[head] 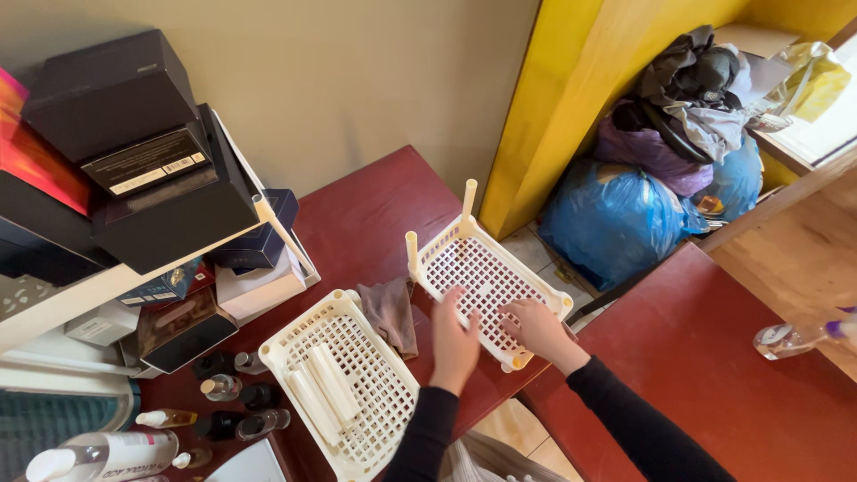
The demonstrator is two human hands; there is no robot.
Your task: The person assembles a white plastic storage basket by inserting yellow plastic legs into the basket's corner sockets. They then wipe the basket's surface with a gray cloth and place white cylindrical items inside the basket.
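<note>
Both hands on a cream lattice shelf tray (486, 268)

Left hand (455, 344) and right hand (536, 326) lie flat, each grip open, on the tray over the red tabletop (375, 214); a second tray (344, 384) lies left of them.

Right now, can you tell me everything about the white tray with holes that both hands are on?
The white tray looks like cream plastic with a grid of small holes across its flat bottom and a low rim. Round posts stand up from its corners; two tall ones show at the far end. It lies flat and turned at an angle on the dark red table, its near corner close to the edge. The left hand and the right hand both rest on it. A brownish cloth lies just beside it.
</note>
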